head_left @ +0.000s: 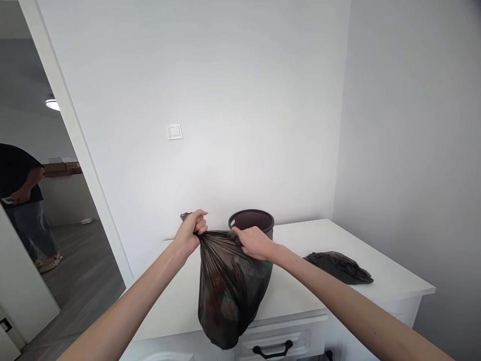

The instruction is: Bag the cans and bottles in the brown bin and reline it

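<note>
A filled black plastic garbage bag (pixel 233 296) hangs from both hands in front of the white cabinet top. My left hand (pixel 191 230) is closed round the gathered neck of the bag, and a short end of plastic sticks out behind the fist. At the bag's upper right, my right hand (pixel 253 241) grips another part of its top edge. Dim reddish and green shapes show through the thin plastic, too unclear to name. Right behind the bag stands a dark round trash bin (pixel 251 219), its lower part hidden by the bag and my right hand.
Another black plastic bag (pixel 340 267) lies crumpled on the white cabinet top (pixel 300 235) at the right. A drawer with a black handle (pixel 273 349) is below the front edge. At the far left, a person (pixel 22 200) stands beyond the doorway. A light switch (pixel 174 132) is on the wall.
</note>
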Available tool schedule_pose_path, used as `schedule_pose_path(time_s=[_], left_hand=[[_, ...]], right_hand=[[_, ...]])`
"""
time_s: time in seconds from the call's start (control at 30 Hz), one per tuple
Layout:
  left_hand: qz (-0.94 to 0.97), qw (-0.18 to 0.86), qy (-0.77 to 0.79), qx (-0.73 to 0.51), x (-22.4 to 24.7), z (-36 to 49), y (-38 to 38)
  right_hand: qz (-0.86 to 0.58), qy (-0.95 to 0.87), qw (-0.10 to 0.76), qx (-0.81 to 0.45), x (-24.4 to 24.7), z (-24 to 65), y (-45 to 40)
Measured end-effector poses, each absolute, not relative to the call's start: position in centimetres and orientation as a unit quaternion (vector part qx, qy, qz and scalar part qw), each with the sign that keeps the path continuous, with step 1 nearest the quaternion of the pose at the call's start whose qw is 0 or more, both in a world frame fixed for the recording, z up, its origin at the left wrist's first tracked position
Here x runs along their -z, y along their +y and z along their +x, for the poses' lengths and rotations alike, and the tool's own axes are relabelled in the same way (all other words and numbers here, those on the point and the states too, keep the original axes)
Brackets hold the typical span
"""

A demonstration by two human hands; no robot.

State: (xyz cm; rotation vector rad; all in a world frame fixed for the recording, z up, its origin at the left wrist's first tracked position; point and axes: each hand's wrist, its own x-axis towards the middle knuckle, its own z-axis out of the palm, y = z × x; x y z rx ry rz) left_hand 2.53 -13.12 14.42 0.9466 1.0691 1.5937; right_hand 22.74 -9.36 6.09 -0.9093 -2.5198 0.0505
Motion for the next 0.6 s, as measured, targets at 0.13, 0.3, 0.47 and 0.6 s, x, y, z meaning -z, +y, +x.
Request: schedule_pose_path(time_s=[0.13, 0.3, 0.47, 0.6], left_hand=[[0.442, 0.457, 0.441, -0.633, -13.7, 2.8, -14.0], [0.556, 0.351, 0.522, -0.544, -11.2, 4.4, -16.0], [0.636, 0.254, 0.562, -0.464, -9.1, 5.6, -17.1], [0.682, 0.256, 0.546, -0.414, -8.1, 6.0, -17.7]], right_hand=[[-0.265, -0.767, 0.468, -0.35, -5.9, 23.5, -9.0], [-0.186, -0.651, 0.504, -0.537, -6.4, 22.3, -10.0], [-0.16, -0.599, 0.49, -0.613, -6.9, 21.1, -11.4], [-0.158, -0.606, 0.484, -0.611, -7.4, 21.1, -12.0]])
